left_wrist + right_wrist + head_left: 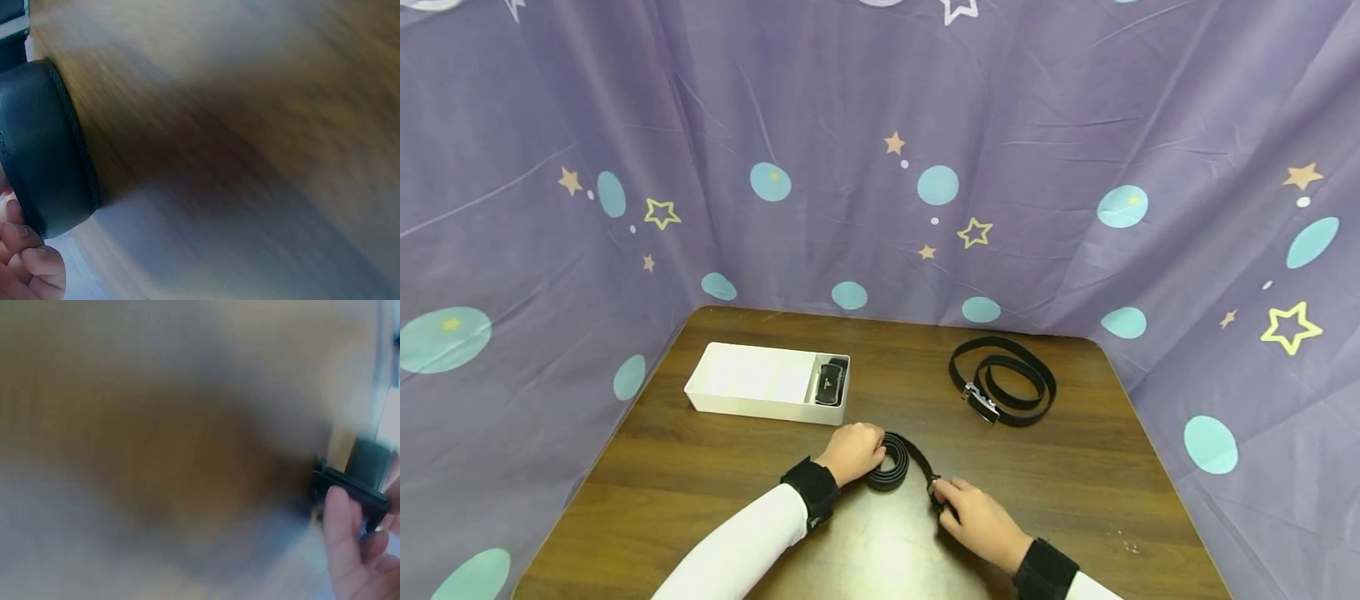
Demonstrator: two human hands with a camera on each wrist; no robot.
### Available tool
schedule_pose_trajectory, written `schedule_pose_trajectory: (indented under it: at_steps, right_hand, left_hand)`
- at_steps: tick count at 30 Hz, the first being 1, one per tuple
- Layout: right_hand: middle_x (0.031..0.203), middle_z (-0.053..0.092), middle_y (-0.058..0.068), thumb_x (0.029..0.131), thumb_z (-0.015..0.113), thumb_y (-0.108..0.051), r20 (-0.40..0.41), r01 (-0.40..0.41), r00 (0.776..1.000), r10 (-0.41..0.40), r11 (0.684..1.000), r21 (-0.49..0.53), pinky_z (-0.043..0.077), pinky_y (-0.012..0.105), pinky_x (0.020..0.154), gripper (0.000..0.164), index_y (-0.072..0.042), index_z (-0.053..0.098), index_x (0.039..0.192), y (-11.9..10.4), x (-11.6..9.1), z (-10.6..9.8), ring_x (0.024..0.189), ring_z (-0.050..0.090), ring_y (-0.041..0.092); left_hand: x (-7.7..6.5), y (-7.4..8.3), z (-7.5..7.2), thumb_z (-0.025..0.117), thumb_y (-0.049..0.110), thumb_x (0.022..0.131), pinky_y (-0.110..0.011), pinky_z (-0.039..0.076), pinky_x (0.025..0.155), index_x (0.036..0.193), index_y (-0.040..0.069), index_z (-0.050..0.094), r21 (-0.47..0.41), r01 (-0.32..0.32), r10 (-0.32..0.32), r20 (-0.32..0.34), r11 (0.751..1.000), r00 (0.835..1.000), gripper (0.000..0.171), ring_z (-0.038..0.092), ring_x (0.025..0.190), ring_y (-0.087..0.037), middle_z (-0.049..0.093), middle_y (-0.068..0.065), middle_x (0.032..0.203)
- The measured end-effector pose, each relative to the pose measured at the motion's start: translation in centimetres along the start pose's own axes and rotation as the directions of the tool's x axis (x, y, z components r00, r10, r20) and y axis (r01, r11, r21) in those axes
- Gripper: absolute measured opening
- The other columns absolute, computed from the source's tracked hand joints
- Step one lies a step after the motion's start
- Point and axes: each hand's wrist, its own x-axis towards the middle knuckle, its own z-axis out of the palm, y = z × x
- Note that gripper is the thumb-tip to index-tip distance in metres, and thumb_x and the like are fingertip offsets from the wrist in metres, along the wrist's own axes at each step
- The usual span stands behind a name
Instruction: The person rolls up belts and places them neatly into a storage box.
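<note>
Between the two hands stands a black leather belt (889,479), wound on edge into a coil with its free end running right. My left hand (852,452) grips the coil at its upper left; in the left wrist view its fingertips (40,259) pinch the lower edge of the strap (47,150). Around the buckle end my right hand (981,521) has its fingers and thumb, and the dark buckle (350,490) shows between them in the right wrist view. Part of the buckle is hidden by the fingers.
A white box (752,406) at the back left holds a rolled belt with a black buckle (830,384) in its right compartment. Another black belt (1047,379) lies loosely looped at the back right. A patterned curtain (880,167) hangs behind the wooden table (700,467).
</note>
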Motion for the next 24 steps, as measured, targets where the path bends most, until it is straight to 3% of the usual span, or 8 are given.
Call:
schedule_pose_trajectory:
  at_steps: [2, 5, 9, 14, 17, 21, 24]
  right_hand:
    - [0.080, 0.047, -0.012, 0.085, 0.063, -0.011, -0.005, 0.055, 0.999, -0.054, 0.998, 0.035, 0.038, 0.017, 0.056, 0.011, -0.016, 0.054, 0.088, -1.7, -0.2, 0.7, 0.066, 0.040, -0.002]
    - [0.078, 0.044, -0.015, 0.090, 0.063, -0.016, 0.041, 0.126, 0.991, -0.130, 0.989, 0.079, 0.036, 0.013, 0.055, 0.010, -0.015, 0.053, 0.093, -3.5, 0.0, 1.4, 0.064, 0.039, -0.005]
    - [0.083, 0.057, -0.011, 0.092, 0.064, -0.017, 0.081, 0.182, 0.979, -0.185, 0.982, 0.047, 0.044, 0.014, 0.059, 0.017, -0.009, 0.058, 0.106, -4.7, 1.1, 1.8, 0.071, 0.052, -0.005]
    - [0.083, 0.062, -0.011, 0.085, 0.073, -0.021, -0.102, 0.216, 0.967, -0.233, 0.964, -0.154, 0.047, 0.016, 0.056, 0.009, -0.018, 0.065, 0.085, -4.6, 3.1, 2.0, 0.072, 0.060, -0.001]
    - [0.080, 0.050, -0.012, 0.078, 0.079, -0.028, -0.179, 0.181, 0.959, -0.220, 0.961, -0.208, 0.041, 0.014, 0.051, 0.019, -0.023, 0.061, 0.077, -4.1, 4.2, 1.9, 0.067, 0.050, -0.002]
    - [0.081, 0.043, -0.011, 0.076, 0.080, -0.033, -0.154, 0.112, 0.979, -0.131, 0.986, -0.128, 0.036, 0.014, 0.052, 0.027, -0.022, 0.056, 0.081, -3.8, 4.9, 1.7, 0.065, 0.040, -0.002]
    - [0.081, 0.042, -0.011, 0.077, 0.079, -0.034, -0.118, 0.068, 0.990, -0.075, 0.996, -0.056, 0.035, 0.015, 0.054, 0.032, -0.020, 0.052, 0.083, -3.7, 5.1, 1.5, 0.064, 0.038, -0.002]
  left_hand:
    - [0.3, 0.4, 0.0, 0.070, 0.022, 0.076, -0.026, 0.035, 0.045, 0.060, 0.020, 0.048, -0.023, 0.023, -0.022, 0.008, 0.999, 1.000, 0.027, 0.046, 0.051, -0.008, 0.047, 0.011, 0.057]
    - [0.7, 1.0, 0.2, 0.070, 0.022, 0.077, -0.026, 0.034, 0.045, 0.060, 0.020, 0.047, -0.040, 0.039, -0.038, 0.024, 0.998, 0.999, 0.028, 0.044, 0.050, -0.008, 0.045, 0.011, 0.056]
    - [0.8, 1.7, 0.4, 0.070, 0.023, 0.078, -0.025, 0.034, 0.045, 0.061, 0.020, 0.048, -0.045, 0.040, -0.038, 0.050, 0.998, 0.998, 0.028, 0.042, 0.050, -0.006, 0.044, 0.012, 0.055]
    - [0.6, 2.1, 0.2, 0.074, 0.026, 0.079, -0.023, 0.035, 0.046, 0.062, 0.020, 0.052, -0.059, 0.038, -0.035, 0.058, 0.998, 0.998, 0.029, 0.045, 0.051, -0.004, 0.047, 0.012, 0.056]
    - [0.6, 2.0, 0.0, 0.076, 0.028, 0.079, -0.022, 0.037, 0.047, 0.063, 0.020, 0.054, -0.076, 0.034, -0.029, 0.068, 0.996, 0.997, 0.029, 0.048, 0.053, -0.004, 0.051, 0.012, 0.058]
    - [0.5, 1.7, -0.7, 0.070, 0.028, 0.084, -0.020, 0.038, 0.049, 0.068, 0.018, 0.056, -0.119, 0.004, 0.013, 0.143, 0.993, 0.990, 0.023, 0.047, 0.055, -0.003, 0.052, 0.011, 0.063]
    - [0.3, 1.4, -2.0, 0.067, 0.028, 0.082, -0.019, 0.039, 0.055, 0.079, 0.014, 0.064, -0.163, -0.030, 0.072, 0.257, 0.986, 0.964, 0.015, 0.046, 0.061, -0.003, 0.052, 0.009, 0.072]
